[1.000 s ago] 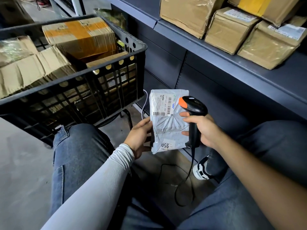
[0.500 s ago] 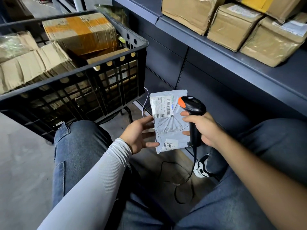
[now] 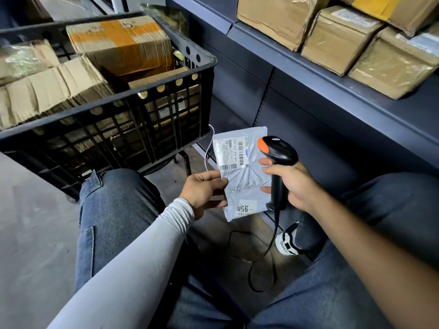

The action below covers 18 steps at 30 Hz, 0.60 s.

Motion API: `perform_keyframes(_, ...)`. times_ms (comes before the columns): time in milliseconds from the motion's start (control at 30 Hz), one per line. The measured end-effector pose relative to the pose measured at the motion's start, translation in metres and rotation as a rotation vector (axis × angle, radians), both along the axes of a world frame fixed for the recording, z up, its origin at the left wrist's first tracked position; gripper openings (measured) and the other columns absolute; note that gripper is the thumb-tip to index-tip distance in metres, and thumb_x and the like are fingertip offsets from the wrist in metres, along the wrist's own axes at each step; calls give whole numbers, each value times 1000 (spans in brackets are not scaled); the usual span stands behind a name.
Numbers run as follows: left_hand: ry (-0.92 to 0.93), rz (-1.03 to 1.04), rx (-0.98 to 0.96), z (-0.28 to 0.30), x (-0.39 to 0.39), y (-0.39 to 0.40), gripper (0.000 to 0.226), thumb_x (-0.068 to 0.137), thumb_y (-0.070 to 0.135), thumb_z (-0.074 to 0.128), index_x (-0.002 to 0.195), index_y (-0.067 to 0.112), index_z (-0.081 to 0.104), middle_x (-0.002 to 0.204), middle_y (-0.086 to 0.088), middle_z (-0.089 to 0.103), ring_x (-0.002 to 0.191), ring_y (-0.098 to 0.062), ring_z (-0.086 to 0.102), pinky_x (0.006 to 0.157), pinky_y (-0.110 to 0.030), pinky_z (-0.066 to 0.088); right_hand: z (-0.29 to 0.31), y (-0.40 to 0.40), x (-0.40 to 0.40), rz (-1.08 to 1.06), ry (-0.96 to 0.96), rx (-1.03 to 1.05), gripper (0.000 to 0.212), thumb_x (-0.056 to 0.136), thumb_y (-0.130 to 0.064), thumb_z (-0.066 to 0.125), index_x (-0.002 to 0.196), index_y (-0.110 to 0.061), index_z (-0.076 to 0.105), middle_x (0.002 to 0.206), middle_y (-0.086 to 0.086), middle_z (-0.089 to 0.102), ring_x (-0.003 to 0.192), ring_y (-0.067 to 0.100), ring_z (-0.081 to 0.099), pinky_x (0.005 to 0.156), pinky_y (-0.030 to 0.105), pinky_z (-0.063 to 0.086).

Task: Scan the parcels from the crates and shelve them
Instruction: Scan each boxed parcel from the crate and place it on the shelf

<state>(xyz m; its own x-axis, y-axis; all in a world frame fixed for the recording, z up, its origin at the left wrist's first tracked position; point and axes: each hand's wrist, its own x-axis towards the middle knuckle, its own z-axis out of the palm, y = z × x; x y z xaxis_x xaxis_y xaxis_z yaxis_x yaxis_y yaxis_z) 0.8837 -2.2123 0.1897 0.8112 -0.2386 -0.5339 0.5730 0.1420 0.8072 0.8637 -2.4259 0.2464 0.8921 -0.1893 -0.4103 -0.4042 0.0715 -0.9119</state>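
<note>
A grey plastic mailer parcel (image 3: 244, 176) with a barcode label and a "950" sticker hangs between my knees. My left hand (image 3: 204, 193) pinches its left edge between thumb and fingers. My right hand (image 3: 288, 185) grips the handle of a black barcode scanner (image 3: 278, 153) with an orange tip, and its fingertips touch the parcel's right side. The scanner head sits beside the parcel's label. A black plastic crate (image 3: 147, 129) holding several cardboard parcels (image 3: 121, 43) stands at the upper left.
A dark metal shelf (image 3: 356, 96) runs along the right, carrying several brown boxes (image 3: 337, 36). The scanner's black cable (image 3: 263, 255) loops on the floor between my legs. A white cable (image 3: 207, 148) hangs by the crate. A stool leg shows under the crate.
My left hand, which had opened its fingers beside the parcel half a second ago, now pinches the parcel's left edge again. The parcel has tilted slightly; the scanner stays put.
</note>
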Motion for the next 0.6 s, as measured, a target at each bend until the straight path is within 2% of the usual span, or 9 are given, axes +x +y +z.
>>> perform_keyframes(33,5,-2,-6,0,0,0,18,98,6,69,113,9,78,96,-11,77,57,-15,67,78,-45,61,0,0,0,4,0,0,33,97,2,62,112,-26,72,115,-4,71,103,10,63,86,54,62)
perform_keyframes(100,23,-5,-20,-1,2,0,18,98,7,69,113,11,78,99,-11,78,73,-22,72,86,-52,60,0,-1,0,14,4,-3,33,97,2,62,113,-26,72,117,-4,70,104,10,63,88,55,61)
perform_keyframes(167,43,-10,-40,-3,5,1,20,97,6,69,113,11,79,101,-13,76,88,-29,70,83,-52,60,1,-1,-1,23,12,-11,34,96,2,63,118,-23,71,119,-5,70,104,10,63,89,56,61)
perform_keyframes(200,45,-14,-40,-5,6,2,20,97,6,68,114,10,78,102,-15,76,90,-30,69,83,-52,60,2,-1,-1,28,17,-17,35,96,2,63,121,-21,70,121,-5,70,105,10,63,89,56,61)
perform_keyframes(267,28,-10,-25,-6,7,2,20,98,6,68,115,8,77,106,-18,76,83,-28,71,83,-54,61,3,-1,-1,38,30,-39,37,95,1,65,125,-20,69,126,-7,69,107,11,62,87,55,61)
perform_keyframes(333,-1,11,-14,-5,6,1,19,99,5,67,115,7,76,101,-16,77,70,-22,73,76,-49,63,4,-1,-1,40,32,-92,35,93,0,68,120,-22,70,126,-9,69,103,12,61,79,47,62)
perform_keyframes(400,-24,39,13,-4,5,1,17,99,4,66,112,7,77,94,-13,77,67,-22,72,67,-42,64,6,-2,-2,26,29,-163,28,91,-2,71,108,-23,72,116,-8,71,99,13,62,72,40,60)
perform_keyframes(500,-48,109,81,-6,8,0,16,99,1,65,100,9,78,83,-10,73,66,-25,67,55,-36,61,10,-6,-2,56,39,-256,17,90,-4,73,97,-18,74,95,1,69,85,15,65,68,36,59)
perform_keyframes(600,-77,156,145,-11,11,-2,21,98,-2,63,90,11,77,77,-12,66,67,-26,58,54,-36,59,14,-7,-4,117,90,-273,12,90,-4,73,95,-15,73,83,0,69,75,17,62,64,33,53)
